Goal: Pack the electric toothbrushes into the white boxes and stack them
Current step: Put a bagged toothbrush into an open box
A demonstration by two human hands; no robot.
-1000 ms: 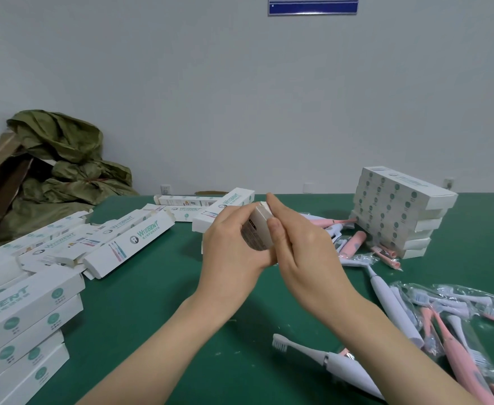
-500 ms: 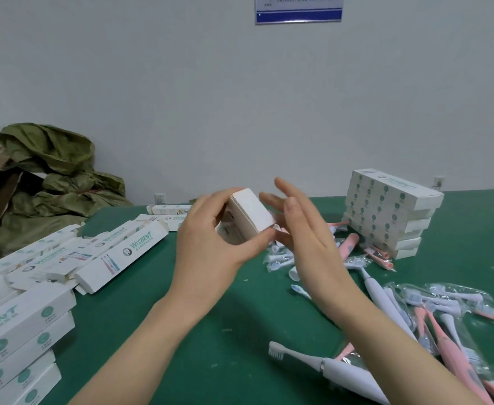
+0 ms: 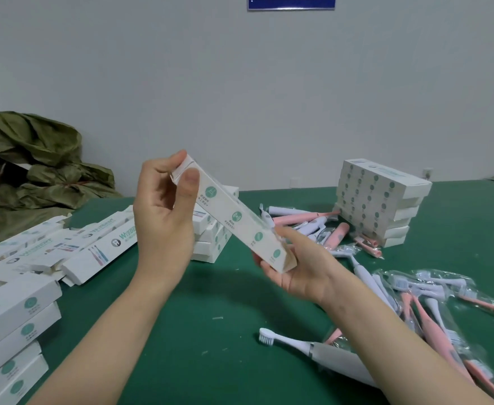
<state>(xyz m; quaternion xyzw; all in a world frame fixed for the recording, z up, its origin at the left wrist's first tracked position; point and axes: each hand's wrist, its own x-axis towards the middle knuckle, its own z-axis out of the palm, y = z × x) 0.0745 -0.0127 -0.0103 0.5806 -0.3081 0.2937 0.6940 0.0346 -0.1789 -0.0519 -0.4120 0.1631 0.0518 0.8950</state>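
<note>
White oblong cardboard box (image 3: 234,217): left hand (image 3: 163,217) pinches far end, right hand (image 3: 298,267) grips near end; likely closed, stacking next.

Bare left hand (image 3: 163,220); bare right hand (image 3: 304,273)

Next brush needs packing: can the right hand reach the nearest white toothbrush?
Likely yes, once freed: the right hand holds the lower end of the white box, but the toothbrush lies uncovered nearby.

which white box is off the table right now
The white box tilted between both hands: left hand pinches its upper end, right hand holds the lower end. All others rest on the green table.
</note>
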